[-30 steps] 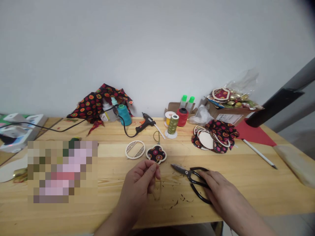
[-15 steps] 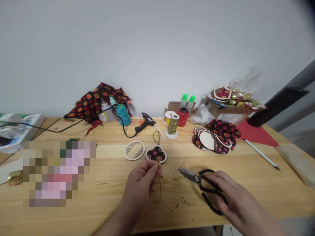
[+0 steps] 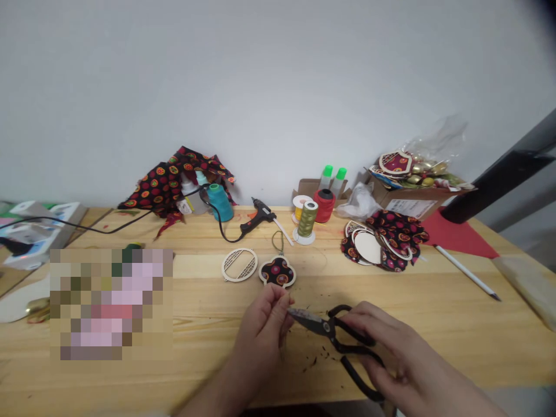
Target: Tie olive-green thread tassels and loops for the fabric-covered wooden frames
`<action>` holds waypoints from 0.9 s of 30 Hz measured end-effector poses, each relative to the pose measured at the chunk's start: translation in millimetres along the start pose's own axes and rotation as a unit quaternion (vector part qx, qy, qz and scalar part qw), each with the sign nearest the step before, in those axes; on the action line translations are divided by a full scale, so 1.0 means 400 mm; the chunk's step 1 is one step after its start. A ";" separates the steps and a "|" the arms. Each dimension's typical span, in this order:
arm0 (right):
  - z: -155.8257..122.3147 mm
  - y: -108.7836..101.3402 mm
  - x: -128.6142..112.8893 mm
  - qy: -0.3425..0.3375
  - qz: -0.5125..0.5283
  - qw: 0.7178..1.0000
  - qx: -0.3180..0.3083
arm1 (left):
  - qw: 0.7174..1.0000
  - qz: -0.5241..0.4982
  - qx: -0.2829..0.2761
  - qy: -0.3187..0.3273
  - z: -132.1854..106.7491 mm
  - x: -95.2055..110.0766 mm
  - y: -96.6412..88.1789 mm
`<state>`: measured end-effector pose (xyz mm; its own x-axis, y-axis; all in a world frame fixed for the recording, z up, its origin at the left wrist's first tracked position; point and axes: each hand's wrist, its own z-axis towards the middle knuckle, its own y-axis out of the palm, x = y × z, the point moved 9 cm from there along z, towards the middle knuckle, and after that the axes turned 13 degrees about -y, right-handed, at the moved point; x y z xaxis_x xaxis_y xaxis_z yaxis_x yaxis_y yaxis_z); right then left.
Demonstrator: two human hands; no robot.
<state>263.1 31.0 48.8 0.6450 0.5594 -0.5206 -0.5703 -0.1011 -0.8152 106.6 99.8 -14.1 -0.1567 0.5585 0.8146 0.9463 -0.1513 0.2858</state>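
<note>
A pale wooden desk [image 3: 195, 324] is being worked at, lit evenly and strewn with dark scraps near the front. The right hand [image 3: 386, 341] is being curled, partly closed, around the black handles of a pair of scissors [image 3: 325, 328]; these are probably heavy and rigid, safest taken by the loops, and their tip is being pointed at the left fingertips. The left hand [image 3: 264, 324] is being pinched closed on a thin cord. Just beyond it, a quatrefoil pendant [image 3: 278, 271] is being supported flat by the desk, beside an oval lattice frame [image 3: 240, 265]; it looks light and stiff, its narrow rim perhaps fragile, best held by opposite edges. The cord [image 3: 282, 350] is being left trailing below; it seems soft, limp and easily slipped, so best pinched close to the pendant.
</note>
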 end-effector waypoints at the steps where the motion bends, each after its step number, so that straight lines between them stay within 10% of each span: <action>1: -0.011 -0.014 0.013 0.004 -0.013 1.000 0.007 | 1.000 -0.004 0.012 -0.006 0.003 0.000 -0.009; 14: -0.189 -0.055 0.300 0.189 -0.202 0.960 -0.032 | 0.998 -0.044 0.039 -0.011 0.019 0.004 -0.051; 20: -0.057 -0.050 0.191 0.108 -0.218 0.970 0.016 | 0.998 -0.060 0.024 -0.012 0.007 0.002 -0.044; 27: 0.236 0.095 0.027 -0.084 -0.060 0.994 -0.031 | 0.997 -0.069 0.016 -0.022 -0.015 -0.011 -0.036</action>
<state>200.3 111.1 36.1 0.6089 0.7000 -0.3733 -0.4588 -0.0731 -0.8855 92.1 94.6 -18.8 -0.2751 0.6076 0.7451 0.9249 -0.0443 0.3776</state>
